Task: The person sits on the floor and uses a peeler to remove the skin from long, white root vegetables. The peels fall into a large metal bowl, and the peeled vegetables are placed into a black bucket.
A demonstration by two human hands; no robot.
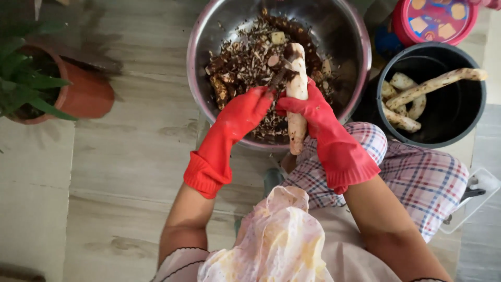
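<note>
One package is seen: a round pink tub (436, 21) at the top right corner, just beyond the black bucket (477, 112). Its lid is covered by a label printed with yellow and blue patches.

even, soft daylight; faint shadows beside the plant pot (86, 94); mild glare on the steel bowl (209, 31) rim; slight softness throughout.

The root's (297, 83) middle is hidden by the right hand's (308, 107) fingers, and the bowl's (194, 78) top rim is cut off.
</note>
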